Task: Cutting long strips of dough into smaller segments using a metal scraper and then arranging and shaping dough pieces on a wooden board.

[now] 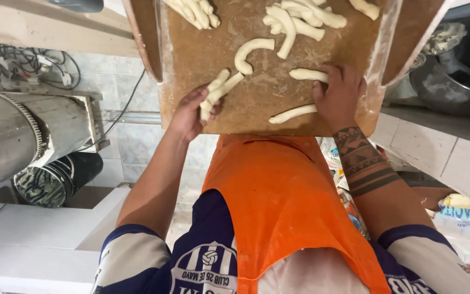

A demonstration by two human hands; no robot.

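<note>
A floured brown wooden board (257,103) lies in front of me, above my orange apron. My left hand (187,115) grips two pale dough sticks (218,88) near the board's lower left. My right hand (339,95) rests on the board with its fingers closed on the end of another dough stick (305,74). A loose stick (292,114) lies just below that hand. Between my hands, higher up, sits a curved dough piece (250,52). Several more dough sticks (300,19) are piled along the board's far edge.
A large metal cylinder (12,136) with a tangle of wires (25,65) above it stands at the left, by a tiled wall (137,141). A floury metal bowl (447,81) sits at the right. A printed plastic bag (463,220) lies on the white ledge (447,158).
</note>
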